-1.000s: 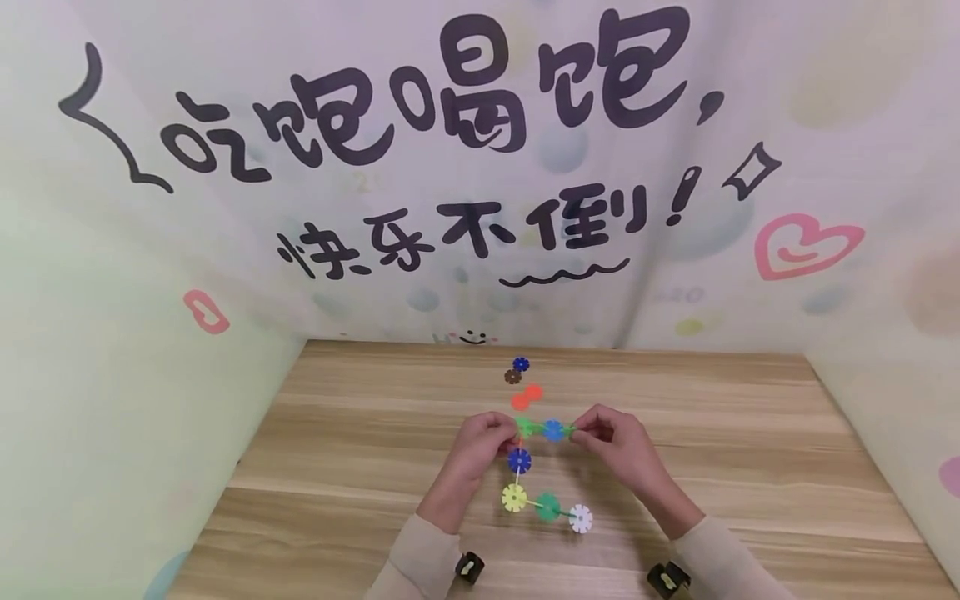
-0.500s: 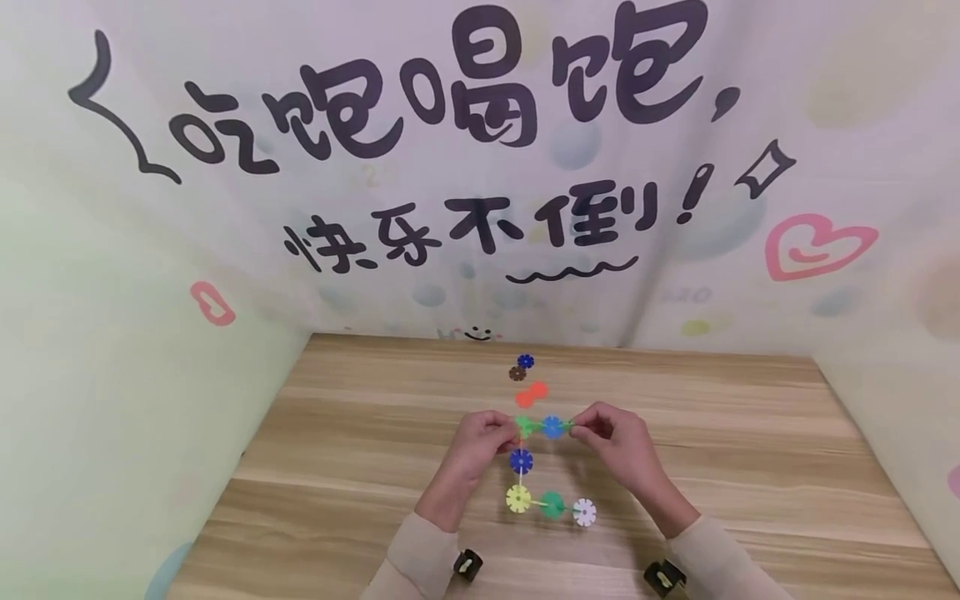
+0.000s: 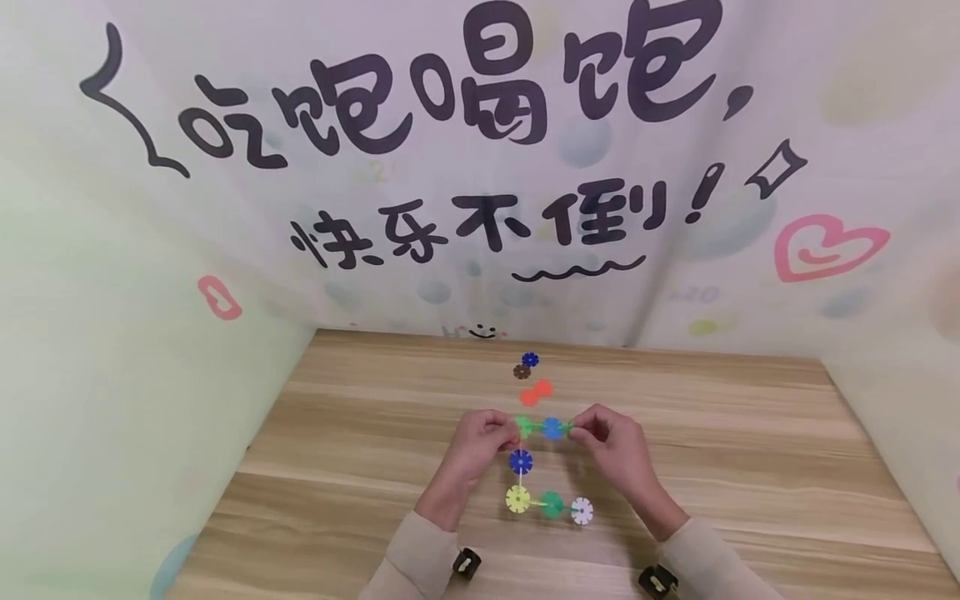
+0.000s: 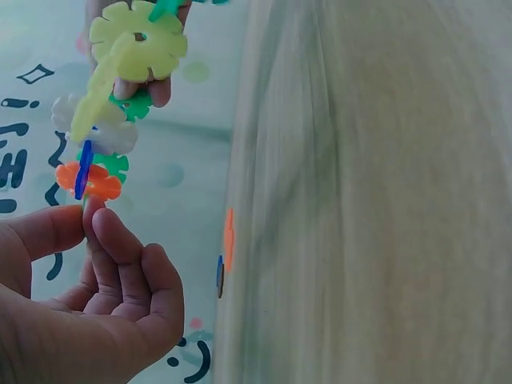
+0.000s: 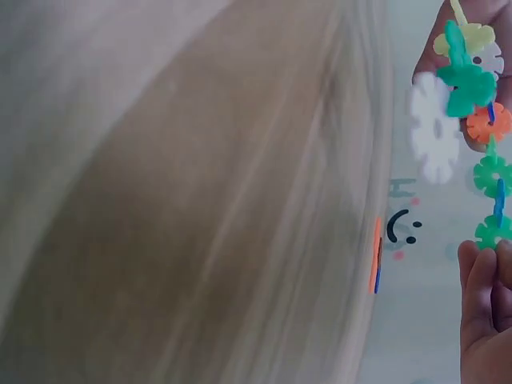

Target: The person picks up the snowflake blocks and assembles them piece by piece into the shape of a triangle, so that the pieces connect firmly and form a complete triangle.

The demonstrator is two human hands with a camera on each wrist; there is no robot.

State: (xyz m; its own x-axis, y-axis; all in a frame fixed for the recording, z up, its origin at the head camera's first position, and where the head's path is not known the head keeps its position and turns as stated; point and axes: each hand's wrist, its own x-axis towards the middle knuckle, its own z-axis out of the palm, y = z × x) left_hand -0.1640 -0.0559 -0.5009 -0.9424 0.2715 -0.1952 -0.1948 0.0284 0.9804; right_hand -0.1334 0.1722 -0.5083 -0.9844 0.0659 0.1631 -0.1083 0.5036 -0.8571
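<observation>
A C-shaped chain of slotted plastic snowflake discs hangs between both hands, over the table. At its upper left corner, beside a green disc [image 3: 523, 427], my left hand [image 3: 474, 443] pinches the chain between thumb and fingertips. My right hand [image 3: 617, 443] pinches a green disc [image 5: 494, 232] at the upper right end, just past a light blue disc [image 3: 552, 427]. Downward from the left corner run an orange disc [image 4: 100, 182], a dark blue disc [image 3: 521, 462] and a yellow disc [image 3: 517, 499]. A darker green disc [image 3: 552, 504] and a white disc [image 3: 582, 511] form the lower row.
Beyond the hands, two orange discs [image 3: 536, 392] lie on the wooden table [image 3: 360, 417]. Farther back are a brown disc [image 3: 522, 372] and a dark blue disc [image 3: 530, 359]. A printed curtain wall [image 3: 420, 308] rises at the table's far edge.
Both hands keep their grip in nearly the same place. The chain's lower row with the white disc has become a little more level. The head view has shifted slightly.
</observation>
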